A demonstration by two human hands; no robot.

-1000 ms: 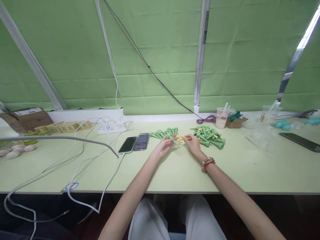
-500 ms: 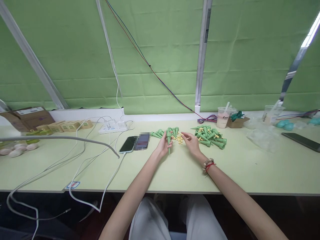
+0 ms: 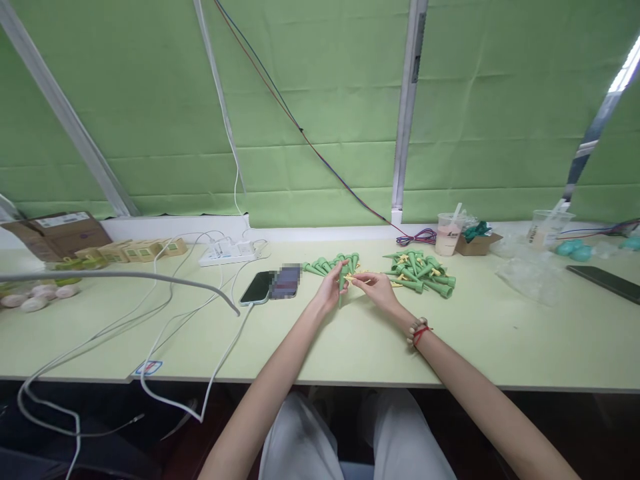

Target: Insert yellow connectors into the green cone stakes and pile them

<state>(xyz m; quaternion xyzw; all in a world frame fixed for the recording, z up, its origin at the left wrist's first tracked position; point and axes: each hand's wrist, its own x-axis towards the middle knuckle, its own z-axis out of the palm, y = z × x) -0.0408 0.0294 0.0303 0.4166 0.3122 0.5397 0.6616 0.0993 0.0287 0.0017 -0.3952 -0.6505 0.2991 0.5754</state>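
Observation:
My left hand (image 3: 331, 289) grips a green plastic spike (image 3: 341, 287) upright, its tip pointing down toward the table (image 3: 350, 340). My right hand (image 3: 374, 287) pinches a small yellow part (image 3: 354, 278) and holds it against the top of that spike. A row of green spikes (image 3: 327, 265) lies just behind my left hand. A larger pile of green spikes with yellow bits (image 3: 420, 272) lies to the right of my right hand. A few loose yellow parts sit between the two piles.
Two phones (image 3: 273, 285) lie left of my hands, one on a white cable. A power strip (image 3: 227, 253), small boxes (image 3: 135, 251) and a cardboard box (image 3: 60, 232) stand at the left. Drink cups (image 3: 447, 234), clear bags (image 3: 530, 273) and a dark phone (image 3: 605, 283) are at the right.
My left hand lifted a green spike and turned it tip down. My right hand picked a yellow part from the table and brought it to the spike's top.

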